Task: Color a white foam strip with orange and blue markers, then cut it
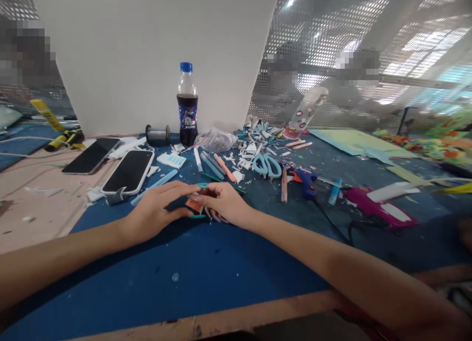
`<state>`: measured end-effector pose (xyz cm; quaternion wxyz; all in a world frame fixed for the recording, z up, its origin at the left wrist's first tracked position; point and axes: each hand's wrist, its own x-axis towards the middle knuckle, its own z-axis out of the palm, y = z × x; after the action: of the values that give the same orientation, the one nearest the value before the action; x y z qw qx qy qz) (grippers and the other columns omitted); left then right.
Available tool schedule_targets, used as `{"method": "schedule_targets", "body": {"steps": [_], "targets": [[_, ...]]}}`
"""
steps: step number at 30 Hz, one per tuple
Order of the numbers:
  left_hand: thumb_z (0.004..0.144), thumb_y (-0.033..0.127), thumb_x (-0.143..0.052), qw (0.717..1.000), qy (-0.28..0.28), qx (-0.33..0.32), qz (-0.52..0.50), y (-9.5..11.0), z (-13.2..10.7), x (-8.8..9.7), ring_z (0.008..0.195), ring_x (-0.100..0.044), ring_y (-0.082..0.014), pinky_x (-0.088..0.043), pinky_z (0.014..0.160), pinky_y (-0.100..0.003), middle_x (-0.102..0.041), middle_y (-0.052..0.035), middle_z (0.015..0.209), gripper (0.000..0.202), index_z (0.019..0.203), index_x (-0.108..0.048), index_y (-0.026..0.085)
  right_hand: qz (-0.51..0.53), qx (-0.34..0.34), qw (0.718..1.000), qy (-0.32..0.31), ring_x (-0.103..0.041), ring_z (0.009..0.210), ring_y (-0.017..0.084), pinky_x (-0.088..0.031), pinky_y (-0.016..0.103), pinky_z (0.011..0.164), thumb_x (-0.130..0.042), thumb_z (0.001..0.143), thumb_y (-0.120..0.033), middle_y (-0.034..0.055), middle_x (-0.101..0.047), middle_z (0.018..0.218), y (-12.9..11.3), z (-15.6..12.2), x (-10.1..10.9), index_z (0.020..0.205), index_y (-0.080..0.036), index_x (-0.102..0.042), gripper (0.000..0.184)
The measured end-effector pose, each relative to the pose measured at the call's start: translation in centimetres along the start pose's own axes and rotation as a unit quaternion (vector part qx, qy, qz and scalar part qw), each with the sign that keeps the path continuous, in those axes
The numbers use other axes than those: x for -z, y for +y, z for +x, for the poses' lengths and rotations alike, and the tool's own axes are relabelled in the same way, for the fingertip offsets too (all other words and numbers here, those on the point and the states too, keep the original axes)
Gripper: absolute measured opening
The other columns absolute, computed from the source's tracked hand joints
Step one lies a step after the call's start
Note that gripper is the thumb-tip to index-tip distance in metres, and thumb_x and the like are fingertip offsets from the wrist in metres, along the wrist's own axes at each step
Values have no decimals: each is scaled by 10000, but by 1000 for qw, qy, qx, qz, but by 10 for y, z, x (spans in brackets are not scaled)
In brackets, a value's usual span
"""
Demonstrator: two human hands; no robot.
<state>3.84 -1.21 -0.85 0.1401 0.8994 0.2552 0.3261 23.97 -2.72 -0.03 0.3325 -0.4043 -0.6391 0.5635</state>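
Over the blue table mat (pixel 199 272), my two hands meet around a small craft piece (pixel 195 206) with an orange face and teal edges. My left hand (pixel 157 211) curls its thumb and fingers about the left side of it. From the right, my right hand (pixel 228 203) is closed on the same piece, its thumb lying across the top. Fingers hide most of the piece, so its full shape cannot be made out. Rolled sticks in orange and grey-blue, such as the orange stick (pixel 224 167), lie just beyond my hands.
Behind stand a Pepsi bottle (pixel 188 107), a wire spool (pixel 158 135) and a heap of paper scraps (pixel 254 139). Two phones, one a white-cased phone (pixel 128 172), lie left. Blue scissors (pixel 266 165), a blue glue gun (pixel 307 183) with its cord, and a magenta tool (pixel 381 208) lie right.
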Motion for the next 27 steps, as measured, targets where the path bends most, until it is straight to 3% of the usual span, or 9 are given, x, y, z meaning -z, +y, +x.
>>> {"method": "schedule_targets", "body": {"steps": [6, 10, 12, 14, 16, 17, 20, 23, 27], "targets": [[821, 314, -573, 999, 38, 37, -3, 2, -1, 3, 770, -592, -106, -488, 700, -209, -625, 2, 882, 259, 1069, -573, 237, -5, 6, 1000, -8, -472, 350, 57, -402, 180, 364, -607, 715, -520, -54, -514, 477, 4, -1, -2, 718, -170, -511, 363], [828, 321, -567, 996, 66, 49, 25, -1, -1, 4, 733, -533, -108, -471, 696, -235, -541, 7, 818, 347, 1163, -522, 243, -133, 53, 987, 73, -552, 536, 114, -464, 250, 480, -478, 813, -502, 7, -555, 640, -1, 2, 9, 868, -172, -511, 336], [846, 314, -539, 994, 79, 61, 43, -2, -1, 4, 728, -505, -112, -471, 694, -247, -494, 7, 802, 387, 1221, -475, 245, -293, 136, 936, 138, -560, 735, 164, -482, 316, 633, -477, 818, -443, 62, -561, 791, -6, 3, 19, 921, -165, -514, 299], [859, 304, -517, 992, 89, 66, 55, -2, -1, 4, 727, -481, -118, -471, 694, -259, -459, 5, 798, 387, 1238, -460, 249, -465, 188, 851, 158, -517, 886, 222, -438, 414, 800, -505, 789, -389, 107, -544, 919, -9, 5, 28, 977, -152, -507, 302], [868, 297, -500, 992, 94, 61, 54, -2, -1, 5, 735, -471, -127, -470, 696, -270, -447, -1, 801, 348, 1213, -485, 260, -576, 182, 785, 140, -485, 979, 266, -370, 477, 900, -511, 774, -345, 150, -523, 1047, -9, 6, 34, 1027, -136, -486, 330], [869, 299, -497, 993, 92, 56, 48, -2, 0, 5, 743, -472, -131, -470, 696, -274, -448, -5, 805, 328, 1195, -502, 267, -606, 166, 767, 126, -475, 1015, 279, -360, 481, 915, -503, 775, -323, 168, -504, 1110, -8, 6, 35, 1032, -132, -481, 321], [851, 324, -522, 995, 82, 50, 20, -3, 0, 5, 740, -483, -131, -470, 683, -266, -455, -9, 811, 312, 1159, -533, 273, -634, 134, 755, 103, -471, 1066, 286, -408, 431, 878, -462, 789, -257, 188, -467, 1184, -3, 8, 36, 986, -132, -490, 235], [820, 342, -568, 993, 96, 61, -9, -4, 1, 6, 724, -495, -119, -471, 694, -264, -468, -5, 822, 313, 1126, -554, 275, -633, 135, 756, 102, -514, 1011, 272, -442, 407, 820, -424, 799, -215, 192, -504, 1095, 1, 10, 35, 964, -131, -486, 196], [795, 370, -600, 989, 99, 96, -48, -5, 3, 6, 786, -526, -135, -469, 721, -275, -541, -20, 885, 330, 1103, -571, 257, -617, 100, 773, 109, -575, 874, 246, -468, 383, 733, -328, 851, -176, 200, -540, 1020, 3, 11, 35, 984, -111, -475, 208]]}}
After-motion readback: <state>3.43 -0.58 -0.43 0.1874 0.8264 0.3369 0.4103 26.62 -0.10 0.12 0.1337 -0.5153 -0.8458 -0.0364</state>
